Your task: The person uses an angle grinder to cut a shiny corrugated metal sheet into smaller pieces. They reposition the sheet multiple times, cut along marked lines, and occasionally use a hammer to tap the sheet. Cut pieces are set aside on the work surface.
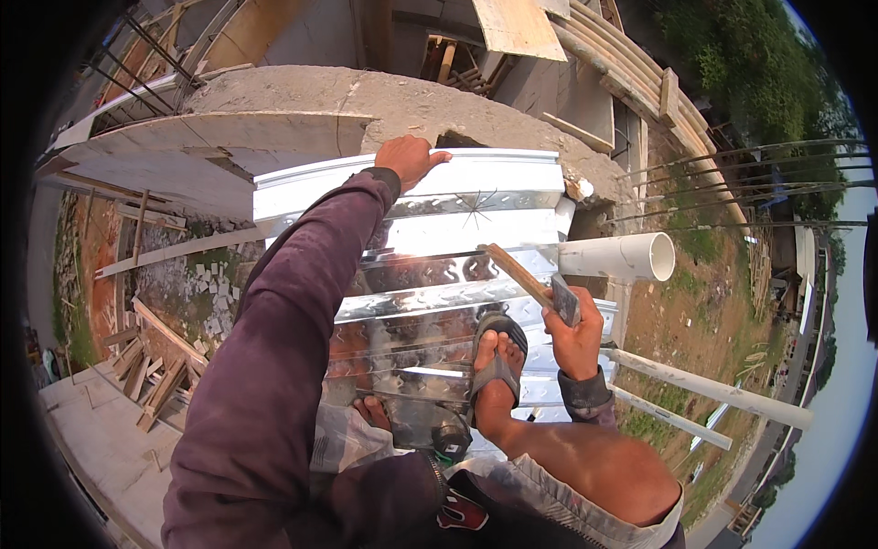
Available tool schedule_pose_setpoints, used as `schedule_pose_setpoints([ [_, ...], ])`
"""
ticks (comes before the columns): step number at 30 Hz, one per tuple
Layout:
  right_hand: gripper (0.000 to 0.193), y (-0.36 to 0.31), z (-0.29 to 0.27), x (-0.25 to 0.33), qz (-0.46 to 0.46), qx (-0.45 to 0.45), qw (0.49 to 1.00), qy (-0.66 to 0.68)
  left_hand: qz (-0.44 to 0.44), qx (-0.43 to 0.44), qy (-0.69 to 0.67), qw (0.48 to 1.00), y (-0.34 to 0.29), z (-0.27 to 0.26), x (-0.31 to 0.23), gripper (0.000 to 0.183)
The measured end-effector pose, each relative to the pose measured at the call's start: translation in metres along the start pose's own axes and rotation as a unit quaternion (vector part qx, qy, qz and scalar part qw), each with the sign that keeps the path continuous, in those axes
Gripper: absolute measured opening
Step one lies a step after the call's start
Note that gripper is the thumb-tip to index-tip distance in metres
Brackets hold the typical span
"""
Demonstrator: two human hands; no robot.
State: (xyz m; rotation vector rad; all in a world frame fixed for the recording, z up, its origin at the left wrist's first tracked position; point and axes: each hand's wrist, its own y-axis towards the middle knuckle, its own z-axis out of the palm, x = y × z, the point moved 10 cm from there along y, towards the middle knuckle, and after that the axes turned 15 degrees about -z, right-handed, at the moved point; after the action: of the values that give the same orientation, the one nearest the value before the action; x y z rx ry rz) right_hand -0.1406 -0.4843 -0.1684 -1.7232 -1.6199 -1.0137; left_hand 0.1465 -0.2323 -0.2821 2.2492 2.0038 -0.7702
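Note:
Shiny corrugated metal sheets [439,306] lie under me, the far one a bright metal sheet [494,169] with an upturned edge. My left hand [410,163] is closed over that far edge, its thumb pointing right along the metal. Lower and to the right, my right hand [578,337] grips a hammer [519,273] near its grey head. The hammer's wooden handle slants up and left across the sheets. My sandalled foot [498,361] presses on the metal between my arms, and another foot is partly hidden beside the left sleeve.
A white pipe [622,257] sticks out at the right, with pale poles [722,389] below it. Beyond the sheets runs a rough concrete ledge [302,91]. Rebar rods [750,183] reach out right. Wood scraps [151,384] lie far below at left, and the ground drops away both sides.

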Motion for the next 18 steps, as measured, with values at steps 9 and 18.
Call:
schedule_pose_setpoints([
  [9, 0.041, 0.013, -0.107, 0.034, 0.04, -0.137, 0.989, -0.045, 0.012, -0.004, 0.002, 1.0, 0.0, 0.002, 0.0, 0.064],
  [18, 0.027, 0.013, 0.027, 0.008, 0.166, 0.04, 0.821, 0.545, 0.012, -0.011, -0.002, 1.0, 0.0, 0.002, 0.0, 0.063],
])
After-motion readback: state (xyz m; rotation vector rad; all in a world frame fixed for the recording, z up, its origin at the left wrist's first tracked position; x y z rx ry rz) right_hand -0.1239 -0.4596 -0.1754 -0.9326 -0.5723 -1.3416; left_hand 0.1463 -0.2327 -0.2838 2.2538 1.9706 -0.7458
